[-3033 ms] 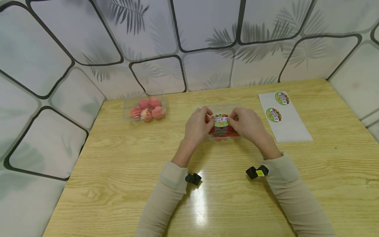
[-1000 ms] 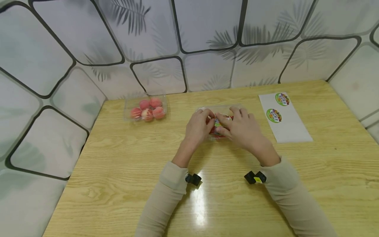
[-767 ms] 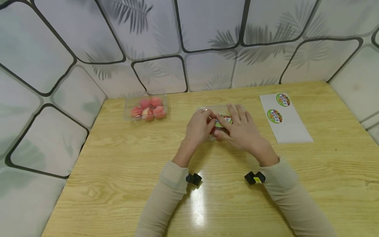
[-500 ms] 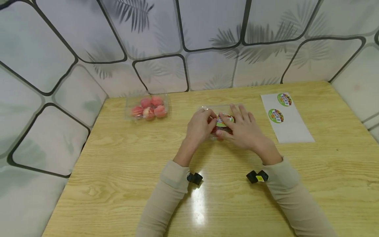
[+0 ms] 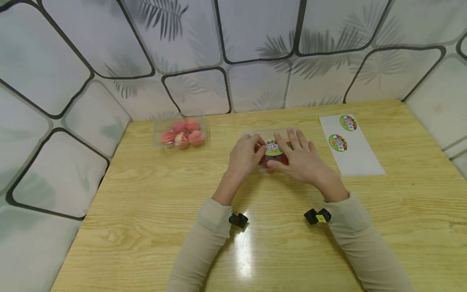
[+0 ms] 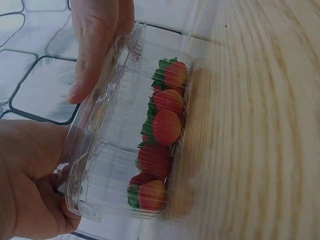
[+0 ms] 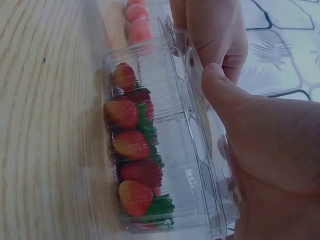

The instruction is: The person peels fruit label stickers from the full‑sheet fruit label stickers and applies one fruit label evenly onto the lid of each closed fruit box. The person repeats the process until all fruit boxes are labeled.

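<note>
A clear plastic clamshell box [image 5: 263, 168] of strawberries [image 7: 135, 145] stands on the table, lid down. On its lid lies an oval fruit sticker [image 5: 273, 147] with a green rim and white lettering band. My left hand [image 5: 245, 156] pinches the sticker's left edge between thumb and curled forefinger. Straight and spread, the fingers of my right hand [image 5: 303, 160] rest on the lid to the right of the sticker, thumb along the front edge. From the side, the left wrist view shows the strawberries [image 6: 162, 127] through the wall, with my right hand [image 6: 95, 45] above the lid.
A second clear box [image 5: 157, 132] holding several peaches [image 5: 181, 140] stands at the back left. White backing paper [image 5: 359, 160] with two more oval stickers [image 5: 338, 142] lies at the right. A patterned wall [image 5: 255, 85] rises behind the wooden table [image 5: 153, 211].
My right hand has let go of the sticker's right edge, flattened out across the lid, then shifted slightly right, uncovering more of the sticker. My left hand has stayed in place.
</note>
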The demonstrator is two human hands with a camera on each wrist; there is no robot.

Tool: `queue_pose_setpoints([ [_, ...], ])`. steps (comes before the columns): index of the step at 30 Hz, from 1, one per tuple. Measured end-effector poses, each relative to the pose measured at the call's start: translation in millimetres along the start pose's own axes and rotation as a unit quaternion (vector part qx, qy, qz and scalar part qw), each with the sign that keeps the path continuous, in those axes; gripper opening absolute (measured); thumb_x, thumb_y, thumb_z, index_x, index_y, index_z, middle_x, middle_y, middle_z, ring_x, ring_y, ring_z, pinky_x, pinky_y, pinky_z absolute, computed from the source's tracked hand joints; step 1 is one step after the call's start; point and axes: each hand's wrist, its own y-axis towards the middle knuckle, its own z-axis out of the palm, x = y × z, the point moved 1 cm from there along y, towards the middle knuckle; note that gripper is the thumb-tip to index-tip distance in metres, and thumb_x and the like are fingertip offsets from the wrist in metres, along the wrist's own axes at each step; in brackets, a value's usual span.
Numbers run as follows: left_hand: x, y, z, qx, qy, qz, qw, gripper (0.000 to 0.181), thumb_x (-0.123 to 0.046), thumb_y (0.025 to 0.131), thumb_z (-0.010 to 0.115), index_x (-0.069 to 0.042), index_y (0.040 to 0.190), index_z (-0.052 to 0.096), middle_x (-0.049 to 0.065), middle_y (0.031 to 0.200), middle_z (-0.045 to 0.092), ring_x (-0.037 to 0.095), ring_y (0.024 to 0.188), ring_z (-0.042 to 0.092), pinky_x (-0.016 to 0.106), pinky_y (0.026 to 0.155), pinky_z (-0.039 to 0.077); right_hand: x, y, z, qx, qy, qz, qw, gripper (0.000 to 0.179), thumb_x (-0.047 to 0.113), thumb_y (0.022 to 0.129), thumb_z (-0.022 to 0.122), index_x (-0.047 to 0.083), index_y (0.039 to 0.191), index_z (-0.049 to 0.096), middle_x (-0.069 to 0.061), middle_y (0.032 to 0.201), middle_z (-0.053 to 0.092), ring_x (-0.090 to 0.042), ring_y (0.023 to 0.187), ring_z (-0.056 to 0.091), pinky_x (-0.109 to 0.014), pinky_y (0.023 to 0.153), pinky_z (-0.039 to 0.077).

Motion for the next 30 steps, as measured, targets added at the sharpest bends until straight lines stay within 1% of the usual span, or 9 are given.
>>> queue_pose_setpoints([
  [4, 1.4, -0.7, 1.5, 0.005, 0.003, 0.016, 0.9999, 0.020, -0.032, 0.099, 0.062, -0.013, 0.104, 0.067, 0.002, 0.090, 0.059, 0.015, 0.079, 0.054, 0.025, 0.062, 0.046, -2, 0.8, 2, -0.003, 0.000, -0.008, 1.0000, 0.076, 0.061, 0.099, 0.040, 0.024, 0.160, 0.013, -0.025, 0.163, -0.010, -0.045, 0.149, -0.013, -0.072, 0.112, 0.008],
  [7, 1.9, -1.2, 1.8, 0.010, -0.001, 0.024, 0.9997, 0.027, -0.037, 0.098, 0.063, -0.011, 0.105, 0.065, 0.002, 0.086, 0.056, 0.015, 0.076, 0.050, 0.025, 0.060, 0.043, -3, 1.3, 2, -0.004, 0.005, -0.015, 0.9999, 0.073, 0.060, 0.101, 0.037, 0.021, 0.160, 0.017, -0.025, 0.163, -0.009, -0.046, 0.148, -0.013, -0.072, 0.112, 0.010],
  [10, 1.9, -1.3, 1.3, 0.004, -0.020, 0.025, 0.9995, 0.026, -0.033, 0.098, 0.064, -0.009, 0.108, 0.064, 0.003, 0.087, 0.057, 0.016, 0.076, 0.051, 0.024, 0.061, 0.043, -4, 2.7, 1, -0.018, 0.014, -0.025, 0.9994, 0.067, 0.053, 0.105, 0.031, 0.014, 0.159, 0.020, -0.028, 0.162, -0.005, -0.048, 0.148, -0.010, -0.071, 0.113, 0.011],
  [13, 1.6, -1.2, 0.8, -0.007, -0.044, 0.024, 0.9987, 0.023, -0.026, 0.099, 0.063, -0.006, 0.111, 0.064, 0.005, 0.089, 0.060, 0.017, 0.077, 0.055, 0.025, 0.062, 0.045, -6, 6.1, 2, -0.063, 0.043, -0.033, 0.9965, 0.058, 0.044, 0.108, 0.031, 0.009, 0.154, 0.036, -0.030, 0.161, 0.008, -0.051, 0.148, 0.001, -0.073, 0.110, 0.018],
  [17, 1.5, -0.8, 1.4, -0.011, -0.054, 0.022, 0.9982, 0.021, -0.020, 0.100, 0.062, -0.005, 0.114, 0.062, 0.006, 0.089, 0.061, 0.017, 0.077, 0.057, 0.026, 0.062, 0.047, -9, 12.3, 6, -0.152, 0.105, -0.025, 0.9825, 0.038, 0.033, 0.106, 0.046, 0.005, 0.128, 0.059, -0.033, 0.151, 0.029, -0.054, 0.142, 0.019, -0.075, 0.102, 0.029],
  [19, 1.3, -0.2, 2.0, -0.008, -0.052, 0.018, 0.9985, 0.023, -0.021, 0.100, 0.061, -0.004, 0.116, 0.062, 0.006, 0.090, 0.061, 0.016, 0.077, 0.057, 0.026, 0.063, 0.047, -9, 14.3, 8, -0.182, 0.135, -0.014, 0.9739, 0.031, 0.028, 0.104, 0.053, 0.002, 0.118, 0.060, -0.033, 0.147, 0.032, -0.053, 0.140, 0.023, -0.072, 0.101, 0.030],
  [23, 0.9, 1.3, 2.2, 0.008, -0.049, 0.001, 0.9988, 0.037, -0.030, 0.099, 0.062, -0.003, 0.125, 0.059, 0.004, 0.087, 0.058, 0.016, 0.072, 0.055, 0.025, 0.060, 0.044, -10, 17.4, 11, -0.206, 0.179, 0.006, 0.9619, 0.029, 0.025, 0.101, 0.059, -0.001, 0.115, 0.058, -0.030, 0.147, 0.032, -0.051, 0.139, 0.022, -0.071, 0.102, 0.028],
  [26, 0.8, 2.0, 1.6, 0.013, -0.052, -0.010, 0.9985, 0.045, -0.034, 0.099, 0.063, -0.003, 0.131, 0.056, 0.003, 0.084, 0.057, 0.016, 0.069, 0.053, 0.025, 0.058, 0.043, -10, 19.3, 13, -0.216, 0.195, 0.007, 0.9566, 0.024, 0.016, 0.101, 0.057, -0.004, 0.114, 0.057, -0.030, 0.146, 0.033, -0.051, 0.138, 0.023, -0.071, 0.102, 0.028],
  [30, 0.9, 2.2, 2.2, -0.005, -0.051, 0.001, 0.9987, 0.038, -0.027, 0.099, 0.062, -0.002, 0.129, 0.057, 0.005, 0.086, 0.059, 0.016, 0.073, 0.055, 0.026, 0.061, 0.045, -10, 20.4, 13, -0.231, 0.199, 0.002, 0.9524, 0.016, 0.002, 0.100, 0.047, -0.007, 0.111, 0.055, -0.030, 0.143, 0.037, -0.053, 0.136, 0.026, -0.071, 0.100, 0.030],
])
